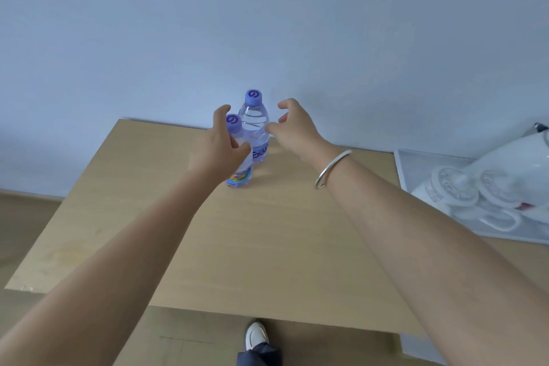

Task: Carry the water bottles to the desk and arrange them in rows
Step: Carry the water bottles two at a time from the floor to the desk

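Two clear water bottles with purple caps stand upright on the light wooden desk (208, 246), near its far edge by the wall. The far bottle (255, 122) is taller in view; the near bottle (240, 175) stands just in front and left of it, touching or almost touching. My left hand (218, 147) is over the near bottle, fingers spread and curled, covering its upper body but not closed around it. To the right of the far bottle, my right hand (292, 126) hovers with fingers apart and nothing in it. A silver bangle circles my right wrist.
A white tray (416, 169) at the desk's right edge holds white upturned cups (454, 187) and a white kettle (523, 157). A pale wall rises right behind the desk. My shoe (256, 334) shows on the wooden floor below the front edge.
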Motion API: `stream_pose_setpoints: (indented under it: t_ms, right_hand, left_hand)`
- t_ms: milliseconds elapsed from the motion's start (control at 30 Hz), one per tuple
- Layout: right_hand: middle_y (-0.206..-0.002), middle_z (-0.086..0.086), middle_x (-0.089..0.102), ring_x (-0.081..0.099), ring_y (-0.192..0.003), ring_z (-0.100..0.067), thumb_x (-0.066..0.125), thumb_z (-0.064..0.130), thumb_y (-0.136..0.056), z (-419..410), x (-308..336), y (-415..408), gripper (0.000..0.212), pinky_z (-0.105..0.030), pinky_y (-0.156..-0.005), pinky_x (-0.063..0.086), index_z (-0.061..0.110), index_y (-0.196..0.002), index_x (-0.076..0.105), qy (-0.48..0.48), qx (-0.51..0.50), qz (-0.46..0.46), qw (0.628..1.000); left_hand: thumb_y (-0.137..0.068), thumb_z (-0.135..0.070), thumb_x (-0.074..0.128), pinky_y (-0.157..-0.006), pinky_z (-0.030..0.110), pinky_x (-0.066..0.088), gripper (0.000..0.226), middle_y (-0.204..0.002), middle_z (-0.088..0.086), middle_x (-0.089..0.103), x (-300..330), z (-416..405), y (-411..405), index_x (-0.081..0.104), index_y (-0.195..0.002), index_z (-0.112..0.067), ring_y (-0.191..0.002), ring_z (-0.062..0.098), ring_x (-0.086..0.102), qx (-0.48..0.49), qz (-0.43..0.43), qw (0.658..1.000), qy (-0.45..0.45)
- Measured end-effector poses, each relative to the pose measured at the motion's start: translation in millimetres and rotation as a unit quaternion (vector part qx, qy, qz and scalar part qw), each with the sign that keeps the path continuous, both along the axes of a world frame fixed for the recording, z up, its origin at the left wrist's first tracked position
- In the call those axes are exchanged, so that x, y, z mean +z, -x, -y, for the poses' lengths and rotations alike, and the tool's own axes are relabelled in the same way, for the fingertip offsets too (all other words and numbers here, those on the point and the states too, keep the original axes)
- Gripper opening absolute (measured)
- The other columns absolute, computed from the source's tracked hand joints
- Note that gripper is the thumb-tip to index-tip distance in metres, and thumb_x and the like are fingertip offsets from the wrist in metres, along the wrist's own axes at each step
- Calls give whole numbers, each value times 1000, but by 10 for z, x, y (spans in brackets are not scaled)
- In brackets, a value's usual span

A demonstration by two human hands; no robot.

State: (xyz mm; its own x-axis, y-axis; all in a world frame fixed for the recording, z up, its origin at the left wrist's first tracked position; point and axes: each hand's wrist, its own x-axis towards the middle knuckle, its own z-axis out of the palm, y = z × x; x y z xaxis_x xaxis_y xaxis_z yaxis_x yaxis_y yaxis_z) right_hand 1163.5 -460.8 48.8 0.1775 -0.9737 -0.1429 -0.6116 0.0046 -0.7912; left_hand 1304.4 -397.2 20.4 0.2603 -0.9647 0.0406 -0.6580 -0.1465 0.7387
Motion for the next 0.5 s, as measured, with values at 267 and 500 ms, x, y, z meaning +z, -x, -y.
stream_pose_setpoints:
  t_ms: [267,500]
  right_hand:
    - [-84,-1,56,55,-78,-19,58,17,-82,-1037,72,1312,22,-32,-70,46,5,-100,61,-22,-60,13,998]
    - [-71,7,52,52,-73,-14,57,18,-83,-2505,84,2895,18,-23,-57,39,8,-97,63,-18,-204,-2,979]
  left_hand:
    - [-81,-30,57,-74,32,47,47,-96,-1,66,55,-527,1374,48,-125,-19,-91,23,61,-145,117,977,-105]
    - [-82,-31,58,-79,33,50,34,-105,-1,64,153,-1446,2999,57,-114,-20,-93,20,60,-315,134,935,-95]
